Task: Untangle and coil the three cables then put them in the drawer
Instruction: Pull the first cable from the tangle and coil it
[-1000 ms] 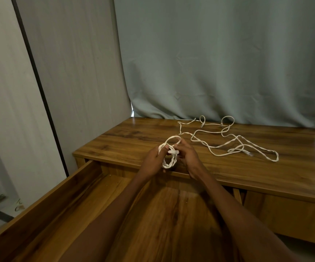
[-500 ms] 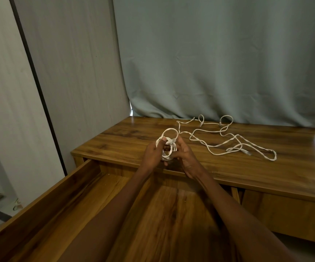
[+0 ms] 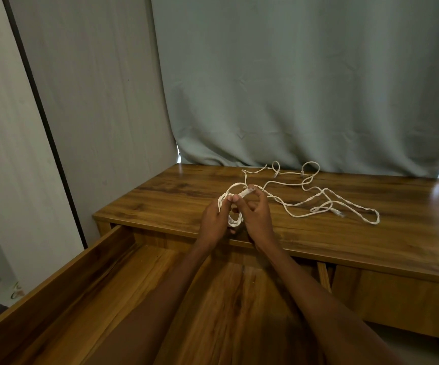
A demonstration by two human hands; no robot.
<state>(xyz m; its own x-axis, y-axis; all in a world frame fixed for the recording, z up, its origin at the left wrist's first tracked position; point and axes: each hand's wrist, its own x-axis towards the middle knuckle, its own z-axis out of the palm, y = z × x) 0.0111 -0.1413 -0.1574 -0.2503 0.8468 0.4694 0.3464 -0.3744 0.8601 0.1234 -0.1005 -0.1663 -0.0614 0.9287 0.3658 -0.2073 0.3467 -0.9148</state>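
Above the desk's front edge, the left hand gripped a white cable coil while the right hand pinched its plug end; loose cables lay behind, open drawer below.

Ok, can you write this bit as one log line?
step: coiling | left hand: holds coil | right hand: pinches cable end | loose cables: on desk | drawer: open

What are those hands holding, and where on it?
A coiled white cable: the left hand grips the coil's side, while the right hand pinches its loose plug end at the top.
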